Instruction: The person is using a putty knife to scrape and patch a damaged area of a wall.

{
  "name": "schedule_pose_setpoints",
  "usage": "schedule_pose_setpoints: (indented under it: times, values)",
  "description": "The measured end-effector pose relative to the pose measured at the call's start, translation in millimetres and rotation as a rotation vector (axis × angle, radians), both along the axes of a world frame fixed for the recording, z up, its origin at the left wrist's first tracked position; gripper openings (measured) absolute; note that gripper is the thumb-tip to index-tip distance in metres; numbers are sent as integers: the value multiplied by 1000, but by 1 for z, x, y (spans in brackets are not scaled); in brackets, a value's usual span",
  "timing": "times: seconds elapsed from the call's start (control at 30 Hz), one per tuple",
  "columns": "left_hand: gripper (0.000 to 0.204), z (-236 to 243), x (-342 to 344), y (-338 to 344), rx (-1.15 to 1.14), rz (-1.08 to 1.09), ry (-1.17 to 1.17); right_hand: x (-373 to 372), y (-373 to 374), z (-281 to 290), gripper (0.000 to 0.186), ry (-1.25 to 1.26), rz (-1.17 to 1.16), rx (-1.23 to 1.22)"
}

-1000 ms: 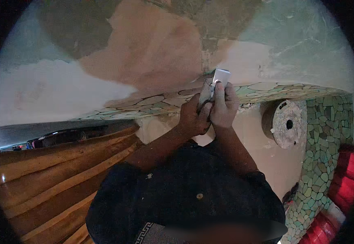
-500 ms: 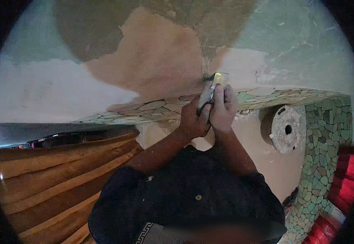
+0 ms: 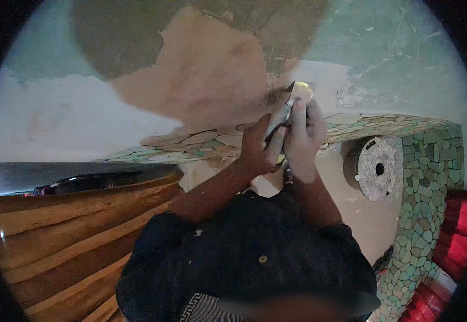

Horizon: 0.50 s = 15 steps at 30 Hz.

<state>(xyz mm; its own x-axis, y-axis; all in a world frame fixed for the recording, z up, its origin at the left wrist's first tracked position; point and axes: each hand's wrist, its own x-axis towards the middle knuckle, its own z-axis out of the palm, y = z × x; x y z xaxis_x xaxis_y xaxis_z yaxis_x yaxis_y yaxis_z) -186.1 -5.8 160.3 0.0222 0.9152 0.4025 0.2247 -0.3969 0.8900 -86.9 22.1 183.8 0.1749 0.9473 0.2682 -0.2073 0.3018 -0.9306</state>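
Observation:
Both of my hands come together in front of the wall point(image 3: 206, 70), around a flat, pale grey tool point(image 3: 279, 119) with a dark edge. Its upper end is bright and yellowish. My left hand point(image 3: 257, 147) is closed round the lower part of it. My right hand point(image 3: 304, 131), coated in pale dust, presses its fingers on the upper end. Dark handle-like parts show below the hands, but I cannot make out the tool's exact kind. The upper end is close to the wall, beside a patch of pale plaster point(image 3: 319, 80); whether it touches is unclear.
A band of stone-patterned cladding point(image 3: 206, 138) runs below the plaster. Brown folded cloth point(image 3: 83, 225) hangs at the left. To the right stand a round pale disc-shaped object with a central hole point(image 3: 375, 169), a stone-patterned strip point(image 3: 418, 214) and red material point(image 3: 461, 225).
Both hands and the tool have moved a little up and to the right along the wall. The grip looks the same.

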Motion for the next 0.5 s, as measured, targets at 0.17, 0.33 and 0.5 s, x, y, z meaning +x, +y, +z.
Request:
schedule_pose_setpoints:
  times: [0.17, 0.33, 0.5]
  values:
    - [24, 0, 7, -5, 23, 147, 71, -2, 0, -5, 17, -51, -34, 67]
    - [26, -4, 8, -2, 13, 40, 2, 5, -2, 2, 16, -88, 4, 36]
    - [23, 0, 9, 0, 96, 108, 79, 5, 2, 11, 16, -85, -27, 42]
